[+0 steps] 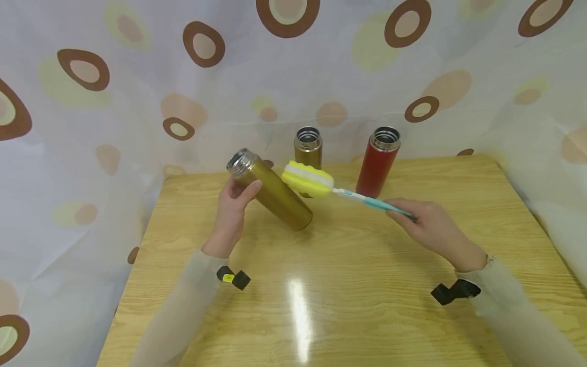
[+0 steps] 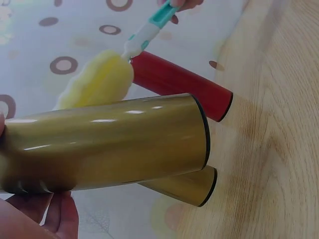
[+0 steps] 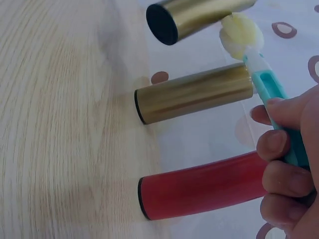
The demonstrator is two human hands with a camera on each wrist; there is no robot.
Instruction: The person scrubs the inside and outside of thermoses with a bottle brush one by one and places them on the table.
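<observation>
My left hand (image 1: 231, 216) grips a gold thermos bottle (image 1: 277, 196) near its lidless steel neck, thumb across the front. The bottle tilts, its mouth up to the left and its base down to the right, raised off the table in the left wrist view. In my right hand (image 1: 435, 227) is the teal-and-white handle of a bottle brush (image 1: 367, 199); the fingers curl round it in the right wrist view. Its yellow-and-white sponge head (image 1: 308, 179) points left, beside the tilted bottle and overlapping a second gold bottle (image 1: 308, 153) behind.
The second gold bottle and a red bottle (image 1: 377, 165) stand upright, lidless, at the back of the wooden table (image 1: 367, 306). A patterned curtain (image 1: 293, 76) hangs behind and along both sides. Each wrist wears a black camera strap.
</observation>
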